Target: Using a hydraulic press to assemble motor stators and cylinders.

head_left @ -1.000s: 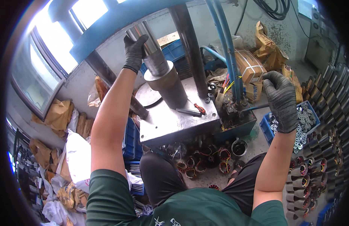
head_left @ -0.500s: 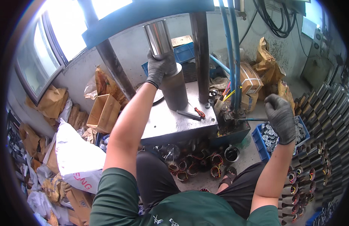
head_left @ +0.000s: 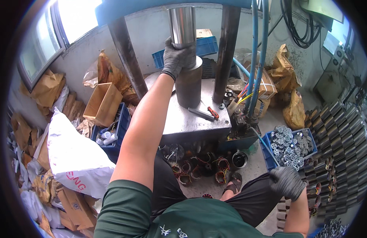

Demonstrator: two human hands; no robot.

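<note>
My left hand, in a dark grey glove, is wrapped round something at the joint between the shiny press ram and a dark upright metal cylinder; the hand hides what it grips. The cylinder stands on the press's metal bed. On the bed beside it lie a dark bar and a red-handled screwdriver. My right hand, gloved too, is closed round the end of a thin blue lever that slants from the press's valve block.
A blue crate of grey round metal parts stands right of the press, by stacked metal tubes. Wire-wound stators sit under the bed. On the left are a wooden box and a white sack. Two press columns flank the ram.
My right hand has moved down toward me, swinging the lever with it. My left hand keeps its place at the ram. The view has shifted somewhat.
</note>
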